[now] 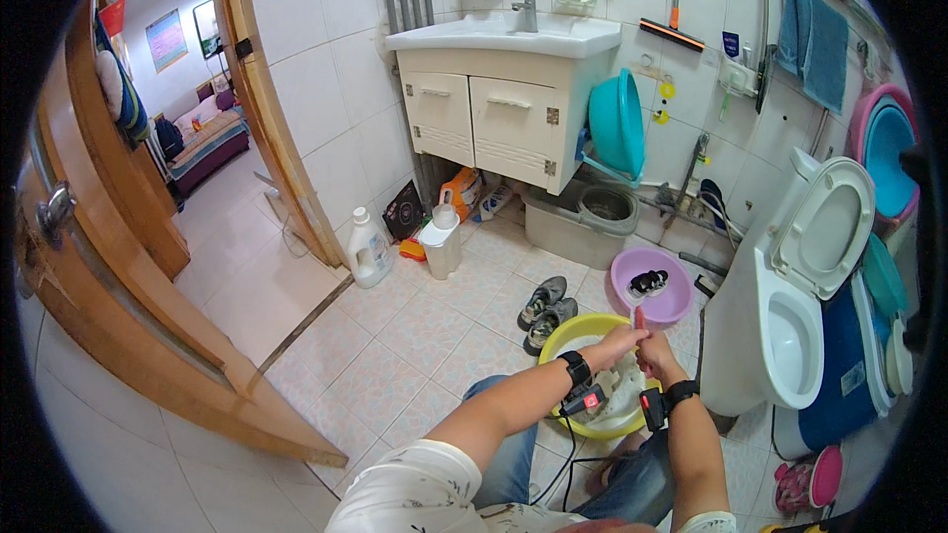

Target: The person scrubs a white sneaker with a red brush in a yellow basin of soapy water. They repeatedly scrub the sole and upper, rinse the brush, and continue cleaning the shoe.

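Over a yellow plastic basin [549,355] of foamy water, my left hand [616,346] and my right hand [656,355] meet. A slim red-and-white object [639,317], perhaps a brush, sticks out past the fingers on the far side. My right hand is curled into a fist at its base; the left fingers touch there, and their grip is partly hidden. Pale, sudsy items [609,388] lie in the basin below, their shape unclear. Just beyond, a purple basin [674,303] holds a black-and-white shoe [647,283]. To the left, a pair of grey shoes [546,311] stands on the tiles.
A white toilet [789,340] with its lid raised stands close on the right. Ahead are a washbasin cabinet [474,111] and a grey mop bucket [570,226]. A detergent bottle [366,252] and a lidded container [441,248] stand left. An open wooden door [170,370] borders the doorway. Black cables [570,459] hang by my knees.
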Action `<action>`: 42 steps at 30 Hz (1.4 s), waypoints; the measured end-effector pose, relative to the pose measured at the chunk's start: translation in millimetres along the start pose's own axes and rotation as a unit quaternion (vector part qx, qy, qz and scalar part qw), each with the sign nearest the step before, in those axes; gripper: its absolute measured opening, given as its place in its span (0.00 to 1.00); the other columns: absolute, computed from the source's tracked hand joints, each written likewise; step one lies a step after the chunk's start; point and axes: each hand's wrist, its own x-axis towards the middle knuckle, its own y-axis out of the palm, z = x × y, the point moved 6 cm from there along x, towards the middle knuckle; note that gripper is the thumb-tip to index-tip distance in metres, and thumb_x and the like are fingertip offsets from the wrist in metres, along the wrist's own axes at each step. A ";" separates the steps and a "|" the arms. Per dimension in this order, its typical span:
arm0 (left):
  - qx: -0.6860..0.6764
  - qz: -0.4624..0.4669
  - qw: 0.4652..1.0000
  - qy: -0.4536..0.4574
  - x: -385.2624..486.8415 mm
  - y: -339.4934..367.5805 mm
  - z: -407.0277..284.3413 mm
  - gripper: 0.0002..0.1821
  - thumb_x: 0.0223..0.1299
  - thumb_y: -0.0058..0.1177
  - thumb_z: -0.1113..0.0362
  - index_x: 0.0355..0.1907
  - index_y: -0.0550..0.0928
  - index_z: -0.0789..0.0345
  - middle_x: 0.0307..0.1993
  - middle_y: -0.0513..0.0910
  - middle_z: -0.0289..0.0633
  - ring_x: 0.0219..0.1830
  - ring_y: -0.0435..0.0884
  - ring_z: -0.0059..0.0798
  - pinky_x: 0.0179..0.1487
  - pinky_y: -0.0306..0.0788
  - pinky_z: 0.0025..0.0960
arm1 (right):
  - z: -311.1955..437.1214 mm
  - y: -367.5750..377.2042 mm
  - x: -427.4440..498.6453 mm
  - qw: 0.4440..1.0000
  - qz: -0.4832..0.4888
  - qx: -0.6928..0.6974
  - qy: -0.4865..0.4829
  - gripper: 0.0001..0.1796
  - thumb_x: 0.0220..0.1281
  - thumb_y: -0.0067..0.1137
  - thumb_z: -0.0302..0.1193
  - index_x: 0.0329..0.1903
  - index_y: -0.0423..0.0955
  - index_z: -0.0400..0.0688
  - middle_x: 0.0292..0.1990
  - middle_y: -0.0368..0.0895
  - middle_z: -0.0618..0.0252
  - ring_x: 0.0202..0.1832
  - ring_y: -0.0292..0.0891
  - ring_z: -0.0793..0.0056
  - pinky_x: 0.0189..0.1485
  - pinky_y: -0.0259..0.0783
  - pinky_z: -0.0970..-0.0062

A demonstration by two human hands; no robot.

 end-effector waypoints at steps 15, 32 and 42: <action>0.015 0.001 1.000 0.005 -20.2 4.0 -17.4 0.26 0.61 0.51 0.49 0.49 0.78 0.72 0.37 0.80 0.43 0.35 0.77 0.28 0.37 0.68 0.35 | 3.4 0.6 -4.6 1.000 -0.006 0.002 -0.004 0.10 0.65 0.48 0.30 0.28 0.71 0.39 0.12 0.64 0.65 0.08 0.58 0.74 0.08 0.47 0.69; 0.001 0.003 1.000 0.018 -23.8 8.8 -20.8 0.21 0.61 0.49 0.54 0.41 0.78 0.73 0.31 0.79 0.42 0.32 0.77 0.30 0.36 0.70 0.38 | 0.6 -3.3 0.3 0.998 -0.030 -0.037 -0.032 0.10 0.62 0.47 0.28 0.26 0.71 0.36 0.12 0.66 0.61 0.07 0.61 0.71 0.07 0.49 0.67; 0.021 -0.004 1.000 0.014 -27.3 10.1 -22.3 0.23 0.61 0.49 0.54 0.44 0.79 0.74 0.37 0.81 0.45 0.40 0.78 0.31 0.47 0.70 0.35 | -7.5 -6.0 6.1 0.998 -0.016 -0.051 -0.016 0.10 0.62 0.45 0.28 0.26 0.68 0.39 0.12 0.66 0.60 0.07 0.60 0.72 0.07 0.47 0.68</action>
